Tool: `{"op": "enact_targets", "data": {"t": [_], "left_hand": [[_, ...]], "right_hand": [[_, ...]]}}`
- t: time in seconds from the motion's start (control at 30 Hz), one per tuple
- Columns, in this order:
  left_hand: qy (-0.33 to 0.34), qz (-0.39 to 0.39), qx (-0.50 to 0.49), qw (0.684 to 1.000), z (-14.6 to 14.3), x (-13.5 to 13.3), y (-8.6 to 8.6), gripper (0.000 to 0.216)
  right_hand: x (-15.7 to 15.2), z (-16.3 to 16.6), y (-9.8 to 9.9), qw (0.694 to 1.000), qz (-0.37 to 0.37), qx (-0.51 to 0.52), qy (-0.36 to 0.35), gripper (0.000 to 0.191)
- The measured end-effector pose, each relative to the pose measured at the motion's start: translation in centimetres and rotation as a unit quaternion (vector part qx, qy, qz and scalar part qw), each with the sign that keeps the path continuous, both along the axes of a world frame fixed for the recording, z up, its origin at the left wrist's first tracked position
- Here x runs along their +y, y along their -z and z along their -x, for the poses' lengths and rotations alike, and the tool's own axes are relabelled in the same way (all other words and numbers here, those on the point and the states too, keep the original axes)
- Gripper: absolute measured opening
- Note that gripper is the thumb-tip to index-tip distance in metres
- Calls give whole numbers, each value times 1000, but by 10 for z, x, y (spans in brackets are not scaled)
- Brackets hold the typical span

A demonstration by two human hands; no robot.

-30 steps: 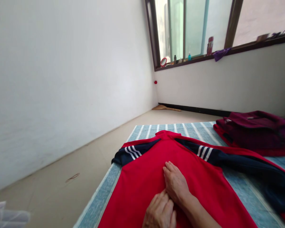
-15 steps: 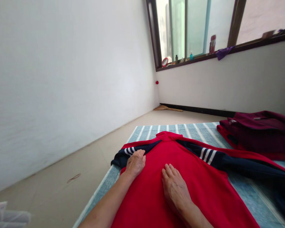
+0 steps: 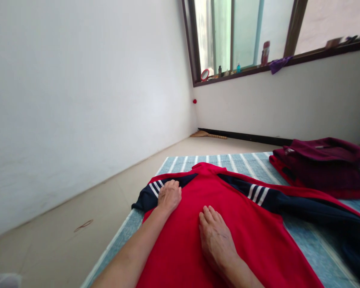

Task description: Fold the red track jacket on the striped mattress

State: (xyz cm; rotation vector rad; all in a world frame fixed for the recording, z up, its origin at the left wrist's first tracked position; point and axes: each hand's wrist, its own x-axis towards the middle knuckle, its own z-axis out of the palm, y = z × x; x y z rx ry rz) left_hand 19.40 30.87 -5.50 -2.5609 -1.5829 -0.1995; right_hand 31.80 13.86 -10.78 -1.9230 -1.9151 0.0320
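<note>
A red jacket (image 3: 180, 256) with navy sleeves and white stripes lies spread on a blue striped cloth (image 3: 120, 240). My left hand (image 3: 169, 196) rests palm down on it, by the stripes of the left sleeve (image 3: 147, 195), with its fingers on the fabric. Lower and to the right, my right hand (image 3: 216, 236) lies flat on the middle of the red body, fingers stretched forward. Neither hand grips the fabric. The right sleeve (image 3: 306, 208) stretches out toward the right edge of the view, while the left one is folded or hidden past the stripes.
Folded maroon clothes (image 3: 327, 168) are piled at the right on the cloth. A white wall (image 3: 93, 100) runs along the left beyond the tiled floor (image 3: 63, 240). A broom (image 3: 208, 135) lies in the far corner, below a window sill (image 3: 246, 74) with bottles and a mirror.
The left hand has slid slightly up the jacket toward the sleeve stripes, its fingers now flatter. The right hand keeps nearly the same place on the fabric. The view has shifted a little.
</note>
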Motion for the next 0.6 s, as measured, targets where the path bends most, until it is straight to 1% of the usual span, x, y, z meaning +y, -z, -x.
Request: {"op": "enact_targets", "data": {"t": [0.07,0.1,0.2,0.27,0.33,0.4,0.5,0.6], "left_hand": [[38,16,0,999,-11,1,5,37],[42,25,-1,999,-14,3,8,37],[10,50,-5,999,-16,16,16,39],[-7,58,-8,998,-13,24,18,39],[-6,54,-11,998,-10,27,16,38],[9,35,-17,999,-11,23,12,36],[65,-2,-31,997,-22,6,5,32],[168,3,-31,985,-41,-13,3,30]], "right_hand": [[0,0,0,1000,2,2,0,46],[1,0,1,1000,2,5,0,45],[2,0,2,1000,-5,12,2,45],[3,0,4,1000,-13,19,2,44],[3,0,5,999,-21,29,1,43],[4,0,5,999,-31,39,3,43],[4,1,7,998,-42,48,10,42],[4,1,7,998,-46,51,11,41]]}}
